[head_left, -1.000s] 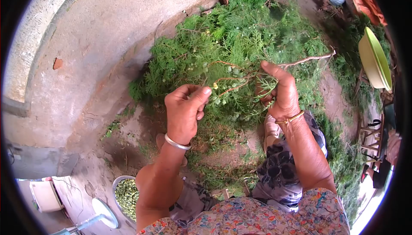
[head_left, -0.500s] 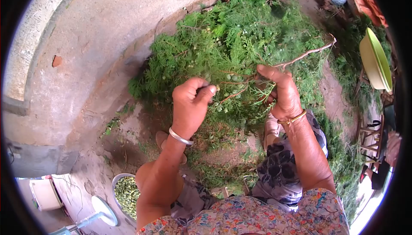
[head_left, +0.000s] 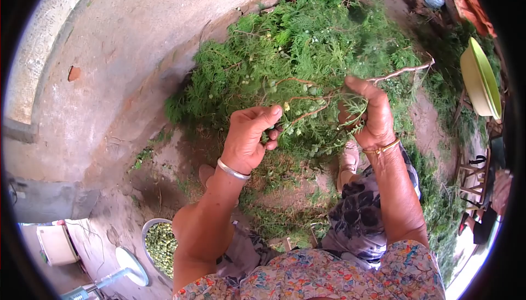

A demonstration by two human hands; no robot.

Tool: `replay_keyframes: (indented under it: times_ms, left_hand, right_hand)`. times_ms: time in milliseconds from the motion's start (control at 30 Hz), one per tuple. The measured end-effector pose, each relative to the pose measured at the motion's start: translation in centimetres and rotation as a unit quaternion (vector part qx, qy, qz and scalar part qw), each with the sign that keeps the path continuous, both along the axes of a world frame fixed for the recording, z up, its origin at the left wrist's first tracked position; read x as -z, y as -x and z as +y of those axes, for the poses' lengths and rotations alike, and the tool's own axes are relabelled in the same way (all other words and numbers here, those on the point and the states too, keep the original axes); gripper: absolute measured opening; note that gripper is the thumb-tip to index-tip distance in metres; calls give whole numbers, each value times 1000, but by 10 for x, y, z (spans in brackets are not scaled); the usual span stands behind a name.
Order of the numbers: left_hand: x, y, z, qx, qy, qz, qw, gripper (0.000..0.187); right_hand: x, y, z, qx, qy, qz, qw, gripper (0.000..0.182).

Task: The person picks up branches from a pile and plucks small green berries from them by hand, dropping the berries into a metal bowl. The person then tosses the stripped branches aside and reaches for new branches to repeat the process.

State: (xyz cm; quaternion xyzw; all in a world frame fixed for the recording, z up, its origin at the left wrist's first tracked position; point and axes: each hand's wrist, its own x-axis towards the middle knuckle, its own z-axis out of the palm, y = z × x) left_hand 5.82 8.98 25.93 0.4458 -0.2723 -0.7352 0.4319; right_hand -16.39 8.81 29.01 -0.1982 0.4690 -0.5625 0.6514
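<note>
My right hand (head_left: pixel 372 111) is closed around a cypress branch (head_left: pixel 402 71), its bare brown stem sticking out to the upper right. Thin reddish twigs (head_left: pixel 309 115) of that branch, with small green cones and flat leaf sprays, reach left towards my other hand. My left hand (head_left: pixel 253 133), wearing a silver bangle (head_left: pixel 233 170), is beside the twig tips with its thumb and fingers curled together. Something small and dark green shows between those fingers, too hidden to name. Behind both hands lies a big heap of cut cypress branches (head_left: pixel 307 42).
A bowl of small green cones (head_left: pixel 160 242) stands at lower left, near a pale fan-like stand (head_left: pixel 131 267). At right are a yellow-green basin (head_left: pixel 474 81), a wooden rack (head_left: pixel 472 182) and part of another person (head_left: pixel 499 193). Leaf scraps litter the ground.
My right hand has moved slightly right with the branch. My left hand has come away from the twig tip it was pinching, lowered a little, with its fingers curled inward.
</note>
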Motion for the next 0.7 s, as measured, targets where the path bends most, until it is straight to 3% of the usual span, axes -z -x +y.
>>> replay_keyframes:
  times_ms: [67,133,267,333,500,600,667,700]
  left_hand:
    - [1,3,0,0,-3,8,1000,17]
    - [2,5,-1,-4,66,-17,998,13]
    - [-11,4,-1,24,57,-5,998,10]
    - [-8,4,0,19,119,1,993,7]
    - [-8,3,1,53,119,8,991,15]
    - [-1,0,-1,30,78,78,993,20]
    - [10,-4,-4,18,0,265,964,32]
    - [13,-6,-6,42,4,273,961,36]
  right_hand:
    - [-7,-8,2,29,-17,50,998,16]
    - [-4,-8,1,29,-22,49,998,19]
    - [1,-4,1,24,-25,113,993,26]
    - [0,-3,2,19,-30,131,991,29]
    - [-15,-13,7,4,-24,162,987,33]
    - [-13,-7,5,-30,-46,179,982,34]
    - [-6,-7,3,-24,-41,180,982,35]
    - [-4,-7,3,-18,-35,181,983,35]
